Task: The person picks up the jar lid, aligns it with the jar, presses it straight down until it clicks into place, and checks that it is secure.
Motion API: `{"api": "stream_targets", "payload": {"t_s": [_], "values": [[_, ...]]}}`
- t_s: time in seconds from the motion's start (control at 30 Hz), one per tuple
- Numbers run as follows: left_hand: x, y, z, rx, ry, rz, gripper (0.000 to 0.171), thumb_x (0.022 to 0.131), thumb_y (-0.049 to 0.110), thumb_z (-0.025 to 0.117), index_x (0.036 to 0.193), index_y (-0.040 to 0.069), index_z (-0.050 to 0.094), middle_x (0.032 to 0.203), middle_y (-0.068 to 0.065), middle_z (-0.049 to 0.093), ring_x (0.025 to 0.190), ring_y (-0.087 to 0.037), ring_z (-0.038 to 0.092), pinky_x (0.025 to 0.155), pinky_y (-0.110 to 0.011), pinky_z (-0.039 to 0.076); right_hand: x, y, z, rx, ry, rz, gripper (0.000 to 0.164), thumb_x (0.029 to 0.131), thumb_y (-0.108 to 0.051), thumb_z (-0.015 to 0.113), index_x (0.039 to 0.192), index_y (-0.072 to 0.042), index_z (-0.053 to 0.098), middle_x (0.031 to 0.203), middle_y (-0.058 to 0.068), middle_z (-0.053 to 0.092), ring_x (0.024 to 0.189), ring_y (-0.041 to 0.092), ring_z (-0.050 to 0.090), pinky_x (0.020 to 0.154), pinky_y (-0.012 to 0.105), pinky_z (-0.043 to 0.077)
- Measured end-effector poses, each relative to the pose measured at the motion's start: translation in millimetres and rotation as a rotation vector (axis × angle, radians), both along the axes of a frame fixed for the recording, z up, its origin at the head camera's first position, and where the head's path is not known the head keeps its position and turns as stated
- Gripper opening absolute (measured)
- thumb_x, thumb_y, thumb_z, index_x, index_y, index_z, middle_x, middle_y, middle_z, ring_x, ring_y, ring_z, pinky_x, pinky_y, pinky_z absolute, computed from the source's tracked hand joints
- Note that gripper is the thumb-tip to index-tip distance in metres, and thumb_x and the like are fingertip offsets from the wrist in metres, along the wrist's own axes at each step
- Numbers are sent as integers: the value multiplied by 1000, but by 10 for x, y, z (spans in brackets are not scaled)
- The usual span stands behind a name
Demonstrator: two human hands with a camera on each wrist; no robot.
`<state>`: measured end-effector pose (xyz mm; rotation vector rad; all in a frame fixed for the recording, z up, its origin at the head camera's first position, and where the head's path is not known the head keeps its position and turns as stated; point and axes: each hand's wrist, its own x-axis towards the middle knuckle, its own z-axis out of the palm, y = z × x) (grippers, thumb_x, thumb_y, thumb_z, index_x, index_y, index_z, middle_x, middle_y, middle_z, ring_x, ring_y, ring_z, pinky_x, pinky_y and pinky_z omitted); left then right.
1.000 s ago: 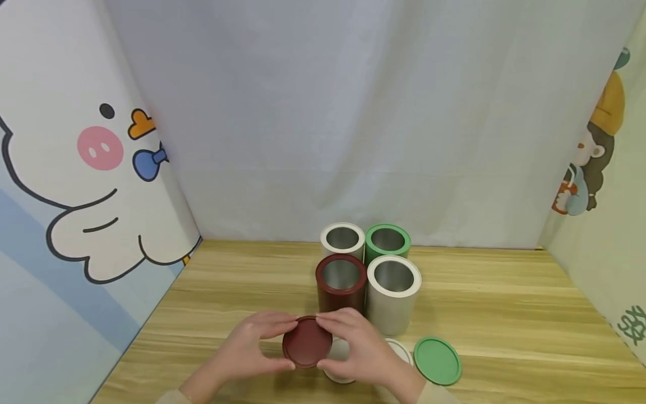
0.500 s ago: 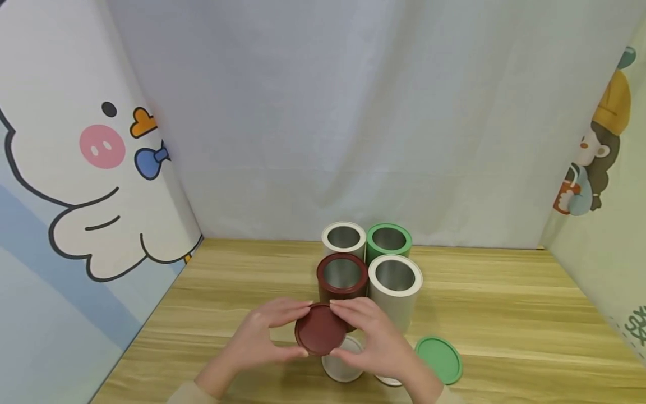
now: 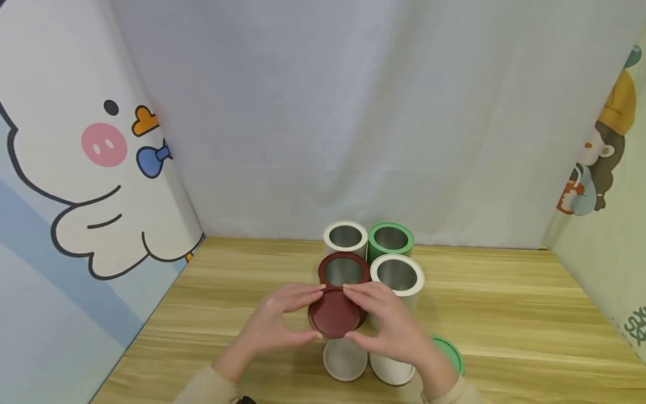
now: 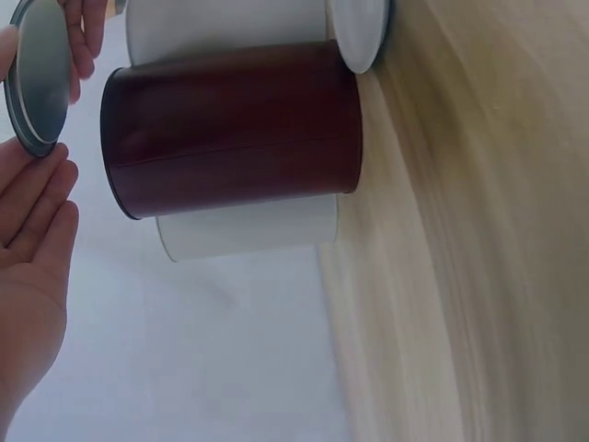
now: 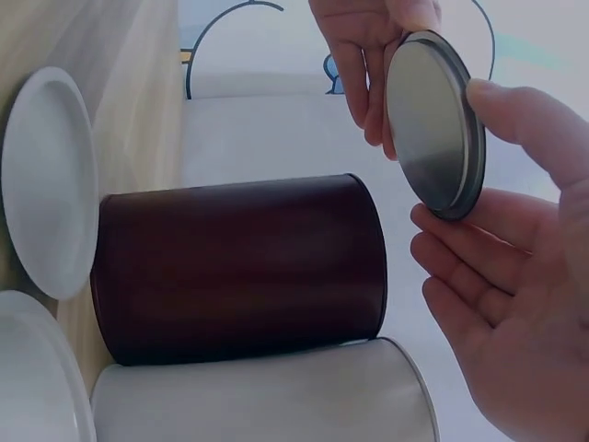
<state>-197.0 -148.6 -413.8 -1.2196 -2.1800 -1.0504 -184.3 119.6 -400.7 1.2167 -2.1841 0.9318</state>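
Both hands pinch a dark red round lid [image 3: 335, 314] by its edge: the left hand [image 3: 277, 317] at its left side, the right hand [image 3: 391, 320] at its right. The lid is held in the air, just in front of the uncovered dark red can [image 5: 239, 272] and a little above its rim level. From below, its bare metal underside shows in both wrist views. In the head view the lid and fingers hide much of that can's body. A white can [image 3: 419, 279] stands uncovered just right of it, partly behind the right hand.
Behind stand another white can [image 3: 330, 249] and a green can [image 3: 410, 251], both uncovered. Two whitish lids [image 3: 345, 359] [image 3: 392, 370] lie on the wooden table [image 3: 504, 314] in front, with a green lid [image 3: 451, 354] partly behind the right forearm.
Both hands have carried the dark red lid forward and to the right, from the table's front area up to the dark red can. The view has shifted slightly.
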Motion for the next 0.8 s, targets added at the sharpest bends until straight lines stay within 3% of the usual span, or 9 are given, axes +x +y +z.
{"api": "stream_targets", "payload": {"t_s": [0.17, 0.4, 0.8], "values": [[-98, 65, 58, -21, 32, -3, 67, 69, 26, 92, 127, 3, 68, 128, -8, 66, 118, -28, 60, 98, -41, 49, -73, 61, 36, 11, -30, -10, 62, 74, -18, 85, 128, 3, 64, 132, 10, 62, 118, 28, 55, 94, 47, 48], [-206, 150, 123, -70, 59, 42, 65, 69, 25, 92, 124, 1, 69, 125, -9, 67, 116, -29, 62, 97, -43, 50, -174, 132, 58, 39, -45, -46, 63, 74, -16, 85, 129, 3, 63, 132, 12, 61, 119, 30, 55, 95, 47, 48], [-391, 236, 170, -110, -44, 51, 64, 69, 22, 91, 125, -1, 68, 126, -11, 66, 120, -31, 60, 101, -42, 47, -362, 211, 100, 94, -98, -74, 63, 76, -15, 85, 131, 3, 61, 132, 16, 61, 119, 34, 55, 98, 50, 46]]}}
